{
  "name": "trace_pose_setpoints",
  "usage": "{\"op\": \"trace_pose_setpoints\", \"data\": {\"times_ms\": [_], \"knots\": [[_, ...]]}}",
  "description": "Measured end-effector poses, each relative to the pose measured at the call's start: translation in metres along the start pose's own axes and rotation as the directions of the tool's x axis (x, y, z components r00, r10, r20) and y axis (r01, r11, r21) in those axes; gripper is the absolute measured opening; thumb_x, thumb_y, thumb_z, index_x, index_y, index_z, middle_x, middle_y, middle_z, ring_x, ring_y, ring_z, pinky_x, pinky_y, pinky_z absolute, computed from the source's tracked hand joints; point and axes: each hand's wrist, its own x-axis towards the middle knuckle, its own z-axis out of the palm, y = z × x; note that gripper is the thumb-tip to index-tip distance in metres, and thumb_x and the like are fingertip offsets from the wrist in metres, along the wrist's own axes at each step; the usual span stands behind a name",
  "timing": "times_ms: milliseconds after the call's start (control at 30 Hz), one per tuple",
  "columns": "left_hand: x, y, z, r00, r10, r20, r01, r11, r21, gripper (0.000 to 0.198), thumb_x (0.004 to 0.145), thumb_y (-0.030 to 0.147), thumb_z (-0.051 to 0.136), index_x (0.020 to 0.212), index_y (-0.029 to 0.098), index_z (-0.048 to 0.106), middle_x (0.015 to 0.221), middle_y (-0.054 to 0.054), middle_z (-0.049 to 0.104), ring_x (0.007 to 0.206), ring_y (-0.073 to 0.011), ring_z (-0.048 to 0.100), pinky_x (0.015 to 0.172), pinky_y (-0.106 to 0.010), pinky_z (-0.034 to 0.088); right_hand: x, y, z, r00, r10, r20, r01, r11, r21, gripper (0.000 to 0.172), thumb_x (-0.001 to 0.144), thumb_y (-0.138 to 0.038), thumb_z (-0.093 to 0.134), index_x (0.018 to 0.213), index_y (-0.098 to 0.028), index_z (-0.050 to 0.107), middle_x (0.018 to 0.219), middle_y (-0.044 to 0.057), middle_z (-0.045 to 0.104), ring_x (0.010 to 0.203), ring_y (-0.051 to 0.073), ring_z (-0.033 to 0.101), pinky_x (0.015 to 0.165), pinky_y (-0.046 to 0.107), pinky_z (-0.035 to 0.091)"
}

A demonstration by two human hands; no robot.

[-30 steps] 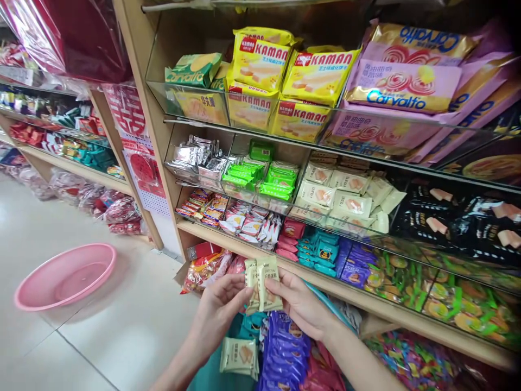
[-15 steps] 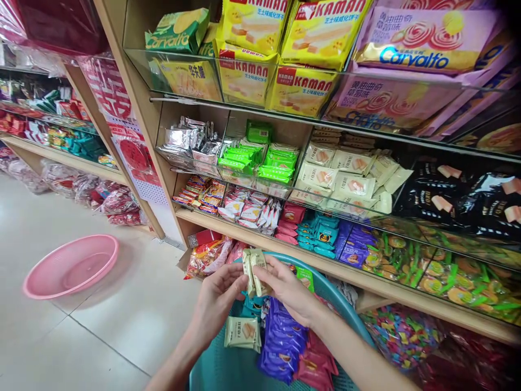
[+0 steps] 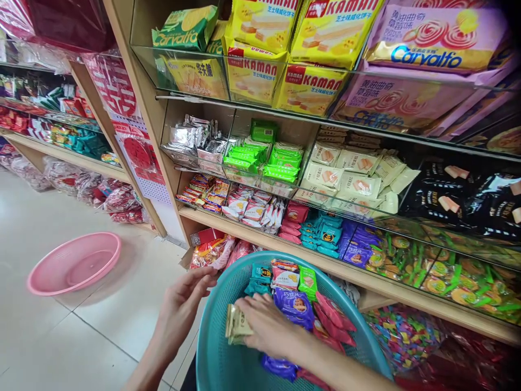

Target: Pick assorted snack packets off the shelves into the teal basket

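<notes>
A teal plastic basket [image 3: 220,293] sits low in front of me, holding several small snack packs in purple, red, teal and green. My right hand [image 3: 264,326] reaches into it with fingers closed on cream-coloured snack packs [image 3: 236,328], which lie on the pile. Just outside the basket's left rim hovers my left hand [image 3: 183,301], fingers stretched out and holding nothing.
Wooden shelves [image 3: 260,233] with clear glass fronts rise ahead, packed with wafers, biscuits and sweets. A pink plastic basin [image 3: 73,263] lies on the tiled floor at left. More shelving runs along the far left. Bagged sweets sit under the lowest shelf.
Both hands held the cream packs up between them before. Now the right hand has lowered them into the basket and the left hand has let go and drawn aside.
</notes>
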Motion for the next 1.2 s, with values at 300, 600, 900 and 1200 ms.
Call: {"op": "trace_pose_setpoints", "data": {"times_ms": [300,600,900,1200], "knots": [[-0.001,0.0,-0.001,0.999,0.048,-0.002,-0.048,0.999,-0.004,0.036,0.078,0.048,0.06,0.098,0.019,0.067,0.097,-0.006,0.072,0.084,-0.019,0.066,0.072,-0.029,0.052,0.012,0.001,0.045,0.996,0.052,0.074,-0.031,0.966,-0.258,0.048,0.07,-0.008,0.062,0.117,-0.01,0.053,0.114,0.016,0.059,0.106,0.03,0.053,0.09,0.044,0.04],[0.001,-0.002,0.0,0.998,0.067,0.004,-0.067,0.997,-0.025,0.037,0.077,0.047,0.061,0.099,0.018,0.066,0.097,-0.007,0.073,0.083,-0.0199,0.067,0.072,-0.03,0.053,0.017,0.004,0.072,0.993,0.113,0.017,-0.103,0.952,-0.288,0.079,0.068,-0.027,0.073,0.137,-0.011,0.038,0.116,0.019,0.06,0.107,0.035,0.054,0.095,0.053,0.038],[0.007,-0.012,-0.008,0.996,0.093,-0.01,-0.093,0.995,0.028,0.045,0.069,0.057,0.064,0.096,0.021,0.07,0.092,-0.005,0.075,0.082,-0.0229,0.069,0.071,-0.03,0.057,0.023,0.006,0.092,0.973,0.17,-0.158,-0.209,0.937,-0.279,0.051,0.082,-0.017,0.051,0.134,-0.015,0.046,0.111,0.019,0.064,0.102,0.032,0.059,0.097,0.057,0.036],[0.022,-0.036,-0.015,0.993,0.12,0.0,-0.119,0.987,0.106,0.049,0.068,0.062,0.061,0.099,0.024,0.069,0.097,-0.004,0.076,0.086,-0.0239,0.071,0.072,-0.03,0.06,0.054,0.023,0.126,0.945,0.116,-0.307,-0.229,0.903,-0.364,0.035,0.089,-0.031,0.046,0.122,-0.032,0.056,0.08,0.007,0.07,0.072,0.028,0.064,0.079,0.057,0.047]]}}
